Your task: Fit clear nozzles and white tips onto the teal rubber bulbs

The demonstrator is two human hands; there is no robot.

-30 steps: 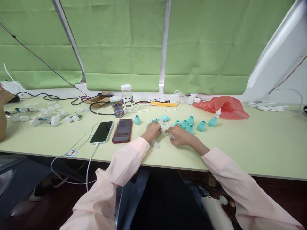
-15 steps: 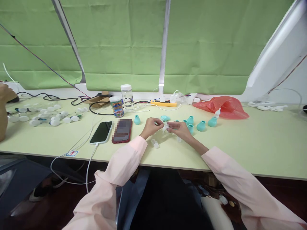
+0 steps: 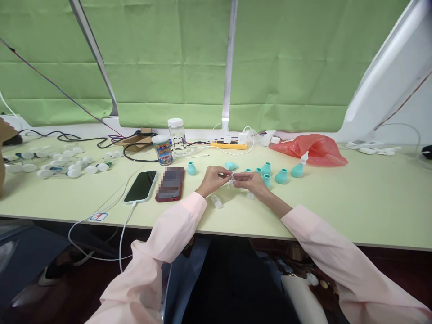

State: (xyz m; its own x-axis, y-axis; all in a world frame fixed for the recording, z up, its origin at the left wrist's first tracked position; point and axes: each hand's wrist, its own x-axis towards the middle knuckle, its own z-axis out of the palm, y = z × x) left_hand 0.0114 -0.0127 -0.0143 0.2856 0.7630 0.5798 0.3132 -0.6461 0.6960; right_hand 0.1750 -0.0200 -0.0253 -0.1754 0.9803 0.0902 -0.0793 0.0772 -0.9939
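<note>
Above the middle of the pale table, the left hand and the right hand face each other with their fingertips nearly meeting. The fingers of both hands grasp a small translucent part, located between the two sets of fingertips; its exact shape is largely hidden by the fingers. A translucent piece lies on the table just below the left hand, on the side toward the near edge. A second clear piece shows just below the right hand, partly covered by it. One teal bulb stands upright to the left of the left hand. A tipped teal bulb lies on its side just beyond the fingertips. A cluster of open-necked bulbs stands beside and behind the right hand, partly obscured by it. Farther right, a bulb fitted with a white nozzle stands in front of the red plastic bag. Left of the left hand, a red-cased phone rests beside a white-edged phone with a cable connected.
</note>
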